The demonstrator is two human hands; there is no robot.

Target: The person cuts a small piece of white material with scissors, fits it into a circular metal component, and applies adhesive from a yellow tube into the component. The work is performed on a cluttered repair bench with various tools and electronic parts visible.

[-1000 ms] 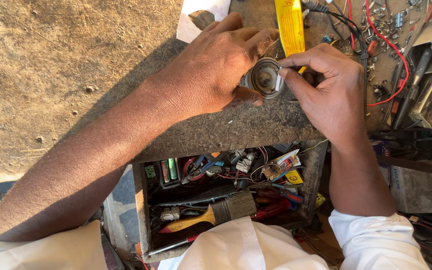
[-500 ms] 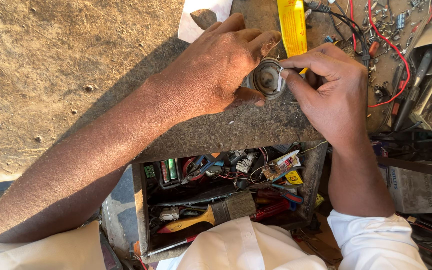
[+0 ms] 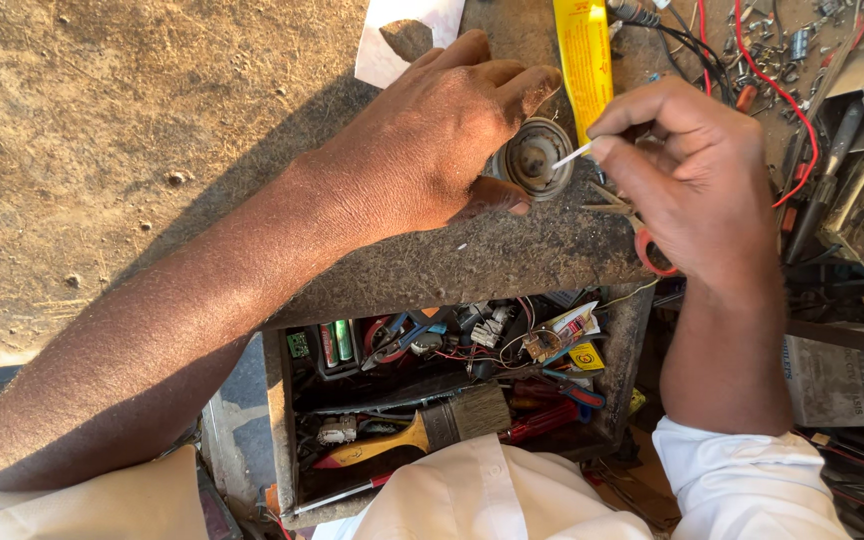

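Head view: small round metal part (image 3: pixel 533 157), dished and grimy, sits on the worn workbench top (image 3: pixel 152 120) near its front edge. Left hand (image 3: pixel 432 140) curled over it, fingertips on the far rim, thumb pressed at the near side, so it's gripped. Right hand (image 3: pixel 697 175) pinched shut on a thin white stick (image 3: pixel 571 155), tip touching the part's face. Scissors with a red handle (image 3: pixel 642 230) lie just under the right hand, partly covered. Yellow flat strip (image 3: pixel 585 60) lies just behind the part, white paper scrap (image 3: pixel 402 40) behind the left hand. Red and black wires (image 3: pixel 762 70) and loose small hardware further right. Below the bench edge, an open drawer (image 3: pixel 277 420) crammed with tools: paintbrush with a yellow handle (image 3: pixel 422 435), pliers, connectors, green cells; contents overlap, can't separate most of it
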